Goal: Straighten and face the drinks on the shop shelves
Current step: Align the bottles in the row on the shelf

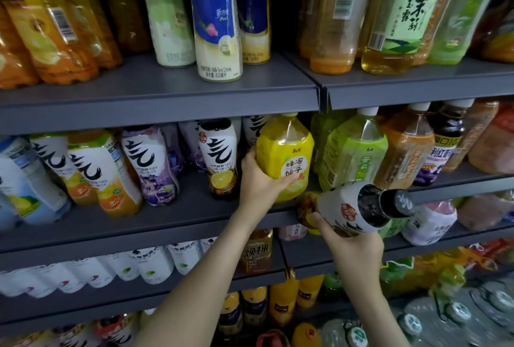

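In the head view, the left hand (260,180) gripped a bulbous yellow plastic bottle (283,156) labelled 蜂蜜柚子, standing upright on the grey metal middle shelf (167,216), fingers wrapped around its lower left side. The right hand (351,246) clasped a dark glossy bottle with a white shrink sleeve and black cap (358,207), tilted nearly flat in front of the shelf edge, cap pointing right. On the shelf above stood a blue-and-cream bottle (215,17) reading "Milk Tea Drink".

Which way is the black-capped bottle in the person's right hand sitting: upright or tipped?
Tipped. The black-capped bottle lies nearly sideways in the right hand, off the shelf, cap pointing right, base toward the yellow bottle.
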Demonstrator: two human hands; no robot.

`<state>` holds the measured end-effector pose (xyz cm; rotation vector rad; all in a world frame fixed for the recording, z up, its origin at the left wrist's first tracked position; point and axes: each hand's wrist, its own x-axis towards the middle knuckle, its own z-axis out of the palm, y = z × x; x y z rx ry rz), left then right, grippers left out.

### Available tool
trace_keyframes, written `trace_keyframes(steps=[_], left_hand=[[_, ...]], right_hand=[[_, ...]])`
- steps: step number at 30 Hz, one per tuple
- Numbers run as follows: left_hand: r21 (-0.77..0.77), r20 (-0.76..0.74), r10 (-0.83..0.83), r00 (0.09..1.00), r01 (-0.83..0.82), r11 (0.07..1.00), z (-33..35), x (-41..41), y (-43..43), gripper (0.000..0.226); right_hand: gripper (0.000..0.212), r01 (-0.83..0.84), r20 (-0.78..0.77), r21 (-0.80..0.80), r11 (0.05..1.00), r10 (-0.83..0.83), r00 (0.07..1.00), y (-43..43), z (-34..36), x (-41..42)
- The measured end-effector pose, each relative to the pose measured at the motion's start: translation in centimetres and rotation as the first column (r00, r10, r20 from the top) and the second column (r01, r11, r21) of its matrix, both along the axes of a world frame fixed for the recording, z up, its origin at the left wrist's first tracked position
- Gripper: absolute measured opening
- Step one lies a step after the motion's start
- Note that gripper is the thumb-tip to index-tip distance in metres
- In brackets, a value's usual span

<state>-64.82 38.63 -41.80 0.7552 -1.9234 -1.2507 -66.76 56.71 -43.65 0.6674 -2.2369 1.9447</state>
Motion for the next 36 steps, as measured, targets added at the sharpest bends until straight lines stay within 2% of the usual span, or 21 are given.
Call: trace_keyframes(steps=[6, 9, 13, 18, 21, 25, 28, 30, 32, 34, 36], left_hand=[[-0.165, -0.054, 0.097, 0.994, -0.105, 0.981, -0.5, 4.7, 2.1, 0.097], [-0.238, -0.171, 0.106, 0.980, -0.145, 0.960, -1.2, 8.3, 2.1, 0.094], [-0.340, -0.243, 0.104, 0.964, -0.185, 0.922, -2.0, 12.7, 2.1, 0.090], [-0.189, -0.205, 0.126, 0.971, -0.166, 0.968, -1.3, 16.6, 1.7, 0.087], [-0.118, -0.197, 0.147, 0.969, -0.173, 0.978, -1.1, 17.6, 1.1, 0.082], [-0.028, -0.185, 0.188, 0.965, -0.196, 0.980, 0.1, 19.0, 0.5, 0.081], [0.039, -0.171, 0.195, 0.966, -0.191, 0.981, 1.8, 20.4, 0.4, 0.082], [0.117, -0.166, 0.167, 0.972, -0.148, 0.982, 3.6, 21.5, 0.6, 0.079], [0.187, -0.150, 0.127, 0.980, -0.098, 0.978, 5.8, 22.6, 0.9, 0.074], [0.251, -0.139, 0.086, 0.987, -0.049, 0.967, 8.1, 23.7, 1.2, 0.067], [0.313, -0.113, 0.025, 0.993, 0.011, 0.950, 10.5, 24.6, 1.5, 0.065]], right_hand=[[0.049, 0.001, 0.007, -0.053, 0.999, 0.000, 1.000, -0.6, 0.1, 0.5], [0.034, -0.017, 0.063, -0.092, 0.996, 0.023, 0.998, -1.5, 0.1, 0.8], [0.026, -0.100, 0.054, -0.021, 0.995, 0.101, 0.993, -4.0, 0.6, 0.4], [0.028, -0.180, 0.009, 0.079, 0.981, 0.179, 0.984, -8.3, 2.4, -0.8], [0.038, -0.191, -0.020, 0.158, 0.969, 0.197, 0.980, -10.2, 2.9, -1.6], [0.049, -0.250, 0.028, 0.233, 0.940, 0.250, 0.968, -12.2, 3.3, -2.1], [0.055, -0.302, 0.141, 0.286, 0.909, 0.272, 0.952, -13.0, 3.5, -2.3], [0.059, -0.300, 0.216, 0.315, 0.900, 0.240, 0.946, -12.8, 3.9, -1.8], [0.062, -0.247, 0.186, 0.354, 0.902, 0.191, 0.964, -11.7, 4.5, -0.2], [0.052, -0.219, 0.123, 0.377, 0.900, 0.186, 0.975, -9.8, 6.7, 2.8], [0.034, -0.366, 0.175, 0.343, 0.865, 0.323, 0.930, -7.9, 10.1, 6.0]])
